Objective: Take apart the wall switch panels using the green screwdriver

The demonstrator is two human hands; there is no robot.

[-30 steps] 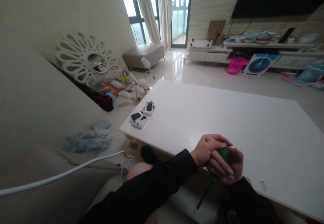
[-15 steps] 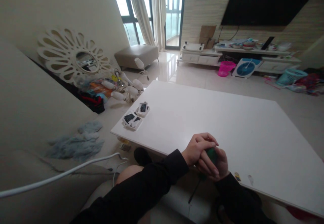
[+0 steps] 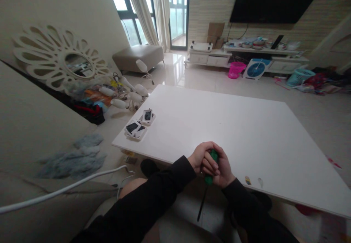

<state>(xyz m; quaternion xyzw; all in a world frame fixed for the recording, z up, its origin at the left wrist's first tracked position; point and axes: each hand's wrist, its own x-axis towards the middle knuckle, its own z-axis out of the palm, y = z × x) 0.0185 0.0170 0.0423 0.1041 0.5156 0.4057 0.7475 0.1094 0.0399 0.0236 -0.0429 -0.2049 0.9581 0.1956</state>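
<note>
Near the close edge of the white table [image 3: 233, 126], both hands are closed together around a screwdriver [image 3: 208, 179] with a green handle. My left hand [image 3: 197, 159] has its fingers curled against the handle. From the other side, my right hand [image 3: 225, 165] wraps the same handle, and the overlapping fingers hide part of it. The dark shaft slants down past the table edge, its tip low and pointing slightly left. To the right of the hands, a small yellow-and-dark piece [image 3: 248, 180] and a clear piece [image 3: 260, 182] lie on the tabletop.
Two small white trays [image 3: 137, 135] with dark and white flat parts sit at the table's left corner. A white cable [image 3: 68, 188] crosses the sofa at left. A lamp with several white shades [image 3: 119, 104] stands beyond the table's left edge.
The view has turned a little to the right. My fingers have shifted around the screwdriver, so more of its green handle shows, and the shaft now hangs more upright.
</note>
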